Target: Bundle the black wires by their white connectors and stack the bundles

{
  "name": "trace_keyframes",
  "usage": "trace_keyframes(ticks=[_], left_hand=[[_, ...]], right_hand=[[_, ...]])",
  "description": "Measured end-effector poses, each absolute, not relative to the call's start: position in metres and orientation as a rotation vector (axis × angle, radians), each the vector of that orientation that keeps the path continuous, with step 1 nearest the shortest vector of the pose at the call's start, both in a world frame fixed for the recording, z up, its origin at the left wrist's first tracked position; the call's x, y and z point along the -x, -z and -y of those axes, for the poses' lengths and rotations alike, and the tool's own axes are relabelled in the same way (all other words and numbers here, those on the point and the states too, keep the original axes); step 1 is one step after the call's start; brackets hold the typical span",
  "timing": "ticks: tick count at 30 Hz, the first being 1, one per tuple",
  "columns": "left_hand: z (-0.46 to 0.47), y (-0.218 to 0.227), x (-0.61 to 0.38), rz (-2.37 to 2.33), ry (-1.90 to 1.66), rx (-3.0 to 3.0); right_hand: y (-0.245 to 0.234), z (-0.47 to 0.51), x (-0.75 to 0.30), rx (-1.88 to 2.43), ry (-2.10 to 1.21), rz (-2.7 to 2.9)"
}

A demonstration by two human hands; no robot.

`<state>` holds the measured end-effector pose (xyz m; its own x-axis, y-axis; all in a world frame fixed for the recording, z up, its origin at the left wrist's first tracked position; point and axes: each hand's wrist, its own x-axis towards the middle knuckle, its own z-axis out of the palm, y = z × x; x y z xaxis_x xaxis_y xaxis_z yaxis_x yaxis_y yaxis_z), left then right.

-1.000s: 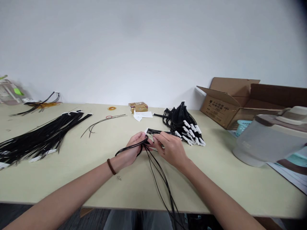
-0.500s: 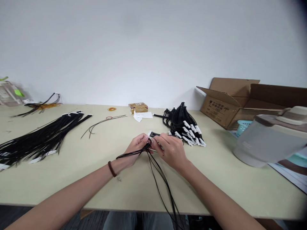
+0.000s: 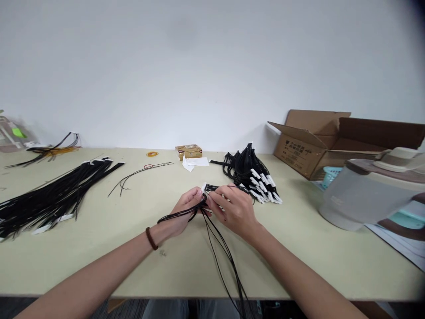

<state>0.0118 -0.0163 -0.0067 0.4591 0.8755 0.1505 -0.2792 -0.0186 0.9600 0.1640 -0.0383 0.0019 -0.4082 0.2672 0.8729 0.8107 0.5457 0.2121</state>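
Note:
Near the middle of the table, my left hand (image 3: pixel 185 208) is closed on a black wire harness, with its white connector (image 3: pixel 203 188) showing at the thumb tip. My right hand (image 3: pixel 234 207) sits close against it, fingers pinched on the same harness's wires. Loose black wires (image 3: pixel 229 254) hang from between the hands over the table's front edge, and others loop across my left wrist. My right fingers hide exactly which strands they grip. Just behind my right hand lies a pile of black harnesses (image 3: pixel 247 166) with white connectors.
More black harnesses (image 3: pixel 63 188) are spread at the left. Thin loose wires (image 3: pixel 133 175), yellow rings (image 3: pixel 152 154), a small gold box (image 3: pixel 189 151) and white paper (image 3: pixel 195 162) lie toward the wall. An open carton (image 3: pixel 299 153) and a large grey jug (image 3: pixel 352 195) stand at the right.
The view has shifted slightly. My right fingers have moved a little on the wires beside the connector; both hands keep their hold.

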Motion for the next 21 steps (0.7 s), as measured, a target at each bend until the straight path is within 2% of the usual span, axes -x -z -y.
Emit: trace_keyframes(ticks=[21], left_hand=[[0.0152, 0.0103, -0.0094, -0.528, -0.943, -1.295]], right_hand=[[-0.0057, 0.0368, -0.1672, 0.805, 0.764, 1.913]])
